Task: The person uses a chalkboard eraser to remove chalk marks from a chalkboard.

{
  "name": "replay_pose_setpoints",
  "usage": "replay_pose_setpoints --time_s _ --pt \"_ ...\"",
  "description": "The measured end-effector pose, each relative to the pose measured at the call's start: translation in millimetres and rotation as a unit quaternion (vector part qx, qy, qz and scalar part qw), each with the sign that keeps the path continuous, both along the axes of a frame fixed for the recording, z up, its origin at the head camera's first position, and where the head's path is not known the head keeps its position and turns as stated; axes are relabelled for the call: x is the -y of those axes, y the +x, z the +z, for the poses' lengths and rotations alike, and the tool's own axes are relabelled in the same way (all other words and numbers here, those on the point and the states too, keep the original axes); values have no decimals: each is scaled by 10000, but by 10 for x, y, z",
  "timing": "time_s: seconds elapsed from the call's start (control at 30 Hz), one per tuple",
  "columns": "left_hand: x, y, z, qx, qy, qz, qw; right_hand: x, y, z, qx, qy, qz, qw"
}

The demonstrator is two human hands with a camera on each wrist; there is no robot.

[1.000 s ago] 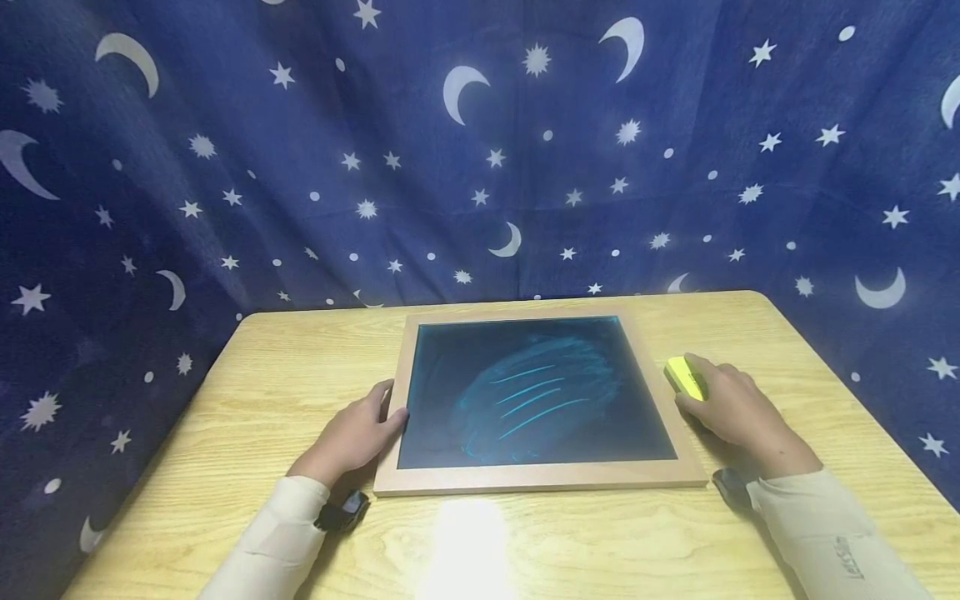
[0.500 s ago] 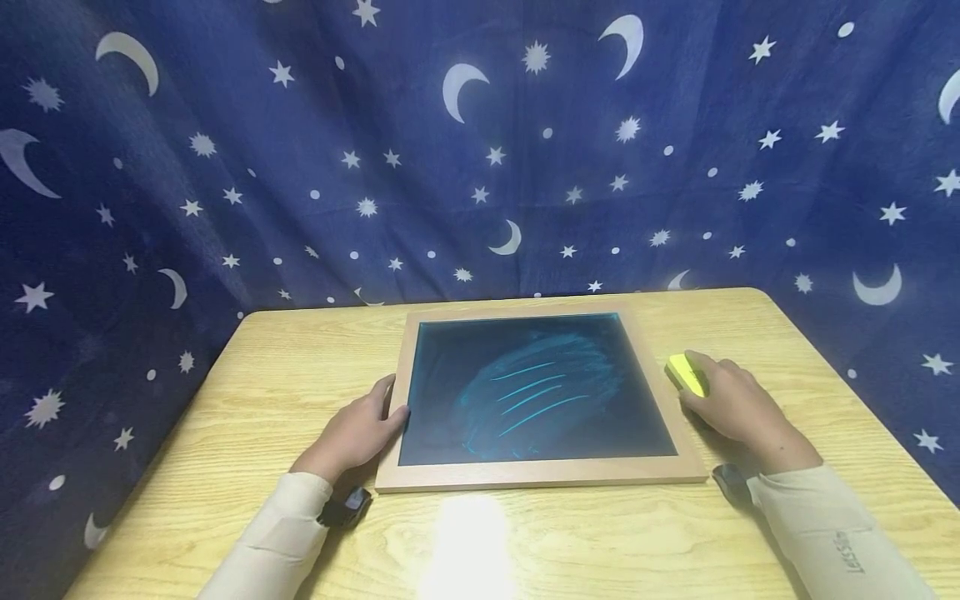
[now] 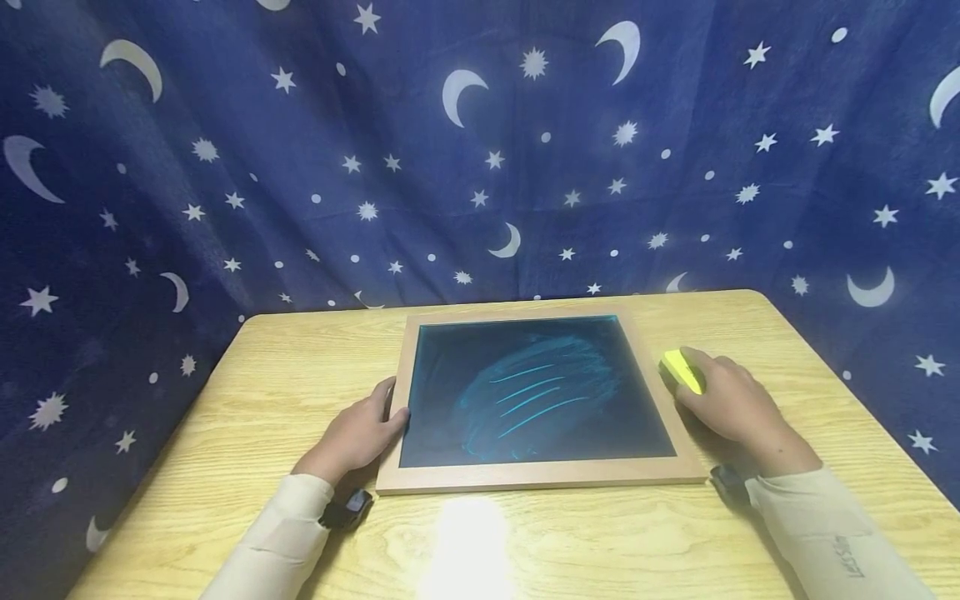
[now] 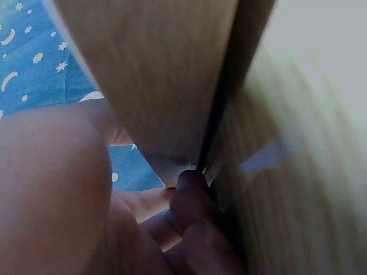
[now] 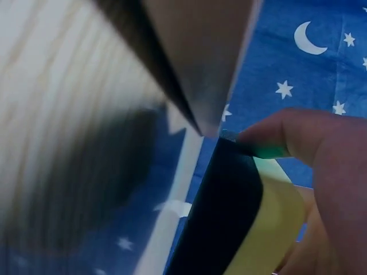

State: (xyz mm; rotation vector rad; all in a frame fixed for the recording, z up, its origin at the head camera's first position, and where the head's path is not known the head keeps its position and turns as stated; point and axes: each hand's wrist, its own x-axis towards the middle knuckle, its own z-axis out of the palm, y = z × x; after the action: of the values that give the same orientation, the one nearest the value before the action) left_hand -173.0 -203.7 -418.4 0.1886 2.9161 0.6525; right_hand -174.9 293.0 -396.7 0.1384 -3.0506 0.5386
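- Table (image 3: pixel 585 550): light yellow wood w/ wavy lines. Takes up most of the btm half of the frame. Back edge goes across the mid, w/ round corners L & R.
- Board (image 3: pixel 536 396): lies flat on the table, a bit below the ctr. Dark w/ tan wood rim (image 3: pixel 540 476). Has 4 thin blue lines (image 3: pixel 540 417) in a blue smudge.
- Shiny white spot (image 3: pixel 468 542): btm ctr, just below the board.
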Motion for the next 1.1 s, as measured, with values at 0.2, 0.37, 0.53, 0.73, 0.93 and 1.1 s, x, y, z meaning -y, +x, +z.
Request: replay_pose_setpoints --time_s 0.2,0.37,0.53,0.73,0.93,1.1 --pt "-9 -1 5 -22 17 33 10000 96 56 97 -98 -117 18 9999" --pt "-4 4 -7 -42 9 45 10000 192 105 163 -261 -144 69 9995" --pt "1 3 -16 -69 12 60 10000 303 148 222 -351 -128 175 9991" --pt "4 7 -31 -83 -20 64 9999 455 213 242 -471 -35 303 9984" --pt "3 14 -26 -88 -44 62 9999 610 272 210 -505 8 456 9977" --pt "-9 4 -16 -134 -20 10 9999 698 296 153 -667 23 592 9960"
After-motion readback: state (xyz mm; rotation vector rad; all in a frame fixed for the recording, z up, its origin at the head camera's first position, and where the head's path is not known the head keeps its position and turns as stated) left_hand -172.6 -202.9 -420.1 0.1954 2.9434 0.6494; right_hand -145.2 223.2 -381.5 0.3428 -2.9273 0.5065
